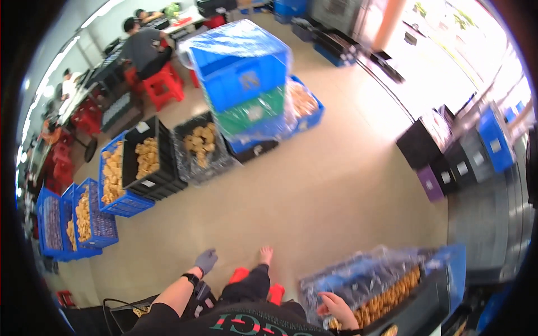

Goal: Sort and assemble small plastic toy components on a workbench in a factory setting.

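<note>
My left hand (207,261), in a grey glove with a dark watch at the wrist, hangs over the floor left of my legs. Its fingers look loosely apart and I see nothing in them. My right hand (335,308) is bare, fingers apart, above the left end of a bin lined with clear plastic (358,280). Rows of tan, ring-like pieces (386,299) lie in that bin, close to the fingers. Whether a fingertip touches plastic or pieces, I cannot tell.
Crates of tan pieces, blue (115,173) and black (147,157), line the left. A plastic-wrapped stack of blue bins (244,73) stands ahead. More boxes (459,159) sit at the right. People sit on red stools (162,87) at far left. My bare foot (265,256) rests ahead.
</note>
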`<state>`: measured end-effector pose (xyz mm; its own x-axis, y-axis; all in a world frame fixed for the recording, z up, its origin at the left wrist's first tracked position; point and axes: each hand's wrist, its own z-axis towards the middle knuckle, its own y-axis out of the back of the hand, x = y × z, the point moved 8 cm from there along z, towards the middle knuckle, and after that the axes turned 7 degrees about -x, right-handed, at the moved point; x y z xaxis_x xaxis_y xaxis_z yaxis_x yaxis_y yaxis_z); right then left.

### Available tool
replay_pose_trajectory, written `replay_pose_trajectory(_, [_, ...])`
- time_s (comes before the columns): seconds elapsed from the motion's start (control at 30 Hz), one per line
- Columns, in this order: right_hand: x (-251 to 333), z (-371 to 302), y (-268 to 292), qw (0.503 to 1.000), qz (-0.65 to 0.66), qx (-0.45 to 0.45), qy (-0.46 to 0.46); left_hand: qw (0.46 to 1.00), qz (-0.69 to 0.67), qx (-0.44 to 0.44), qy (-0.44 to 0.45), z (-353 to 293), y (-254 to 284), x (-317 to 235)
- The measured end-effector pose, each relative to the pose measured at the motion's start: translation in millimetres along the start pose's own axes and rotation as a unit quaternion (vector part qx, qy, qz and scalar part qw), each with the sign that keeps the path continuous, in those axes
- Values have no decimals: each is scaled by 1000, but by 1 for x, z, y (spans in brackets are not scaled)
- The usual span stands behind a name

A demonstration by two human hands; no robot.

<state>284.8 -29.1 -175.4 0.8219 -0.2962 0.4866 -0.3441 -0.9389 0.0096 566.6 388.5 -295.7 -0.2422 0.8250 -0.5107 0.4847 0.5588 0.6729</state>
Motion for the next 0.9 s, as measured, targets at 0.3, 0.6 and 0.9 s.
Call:
replay_pose_trajectory(0.3, [20,152,25,961,-132,-19,244,972,179,110,108,-18,-8,121])
replay_pose_trajectory(0.6, [217,219,-50,797,-561,74,211,951,-177,24,253,-84,-27,86])
replay_pose_trajectory(0.9, [296,237,-255,454,-741,246,429,917,-139,-79,366,-157,-131,192])
